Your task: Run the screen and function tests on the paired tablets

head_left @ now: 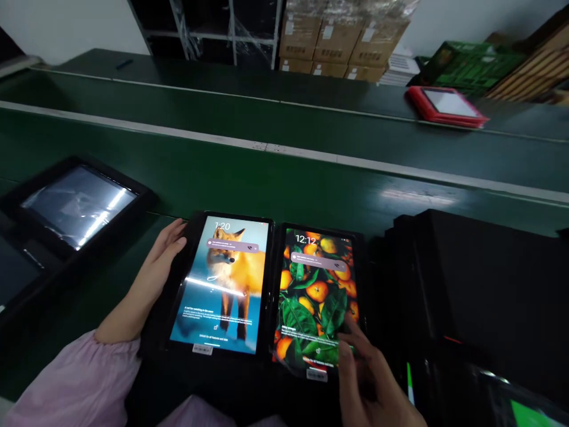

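Two black tablets lie side by side in front of me, both lit. The left tablet (222, 284) shows a fox picture and the time 1:20. The right tablet (317, 296) shows oranges among leaves and the time 12:12. My left hand (153, 273) rests flat against the left edge of the fox tablet, fingers along its top corner. My right hand (368, 379) hovers over the lower right part of the orange tablet, a fingertip at or just above the screen, slightly blurred. Pink sleeves cover both my forearms.
A dark tablet in a black tray (73, 204) sits at the left. A stack of black trays or boxes (480, 284) stands at the right. A green conveyor belt (284, 124) runs across behind, carrying a red-cased tablet (447, 105). Cardboard boxes (342, 44) and green crates stand beyond.
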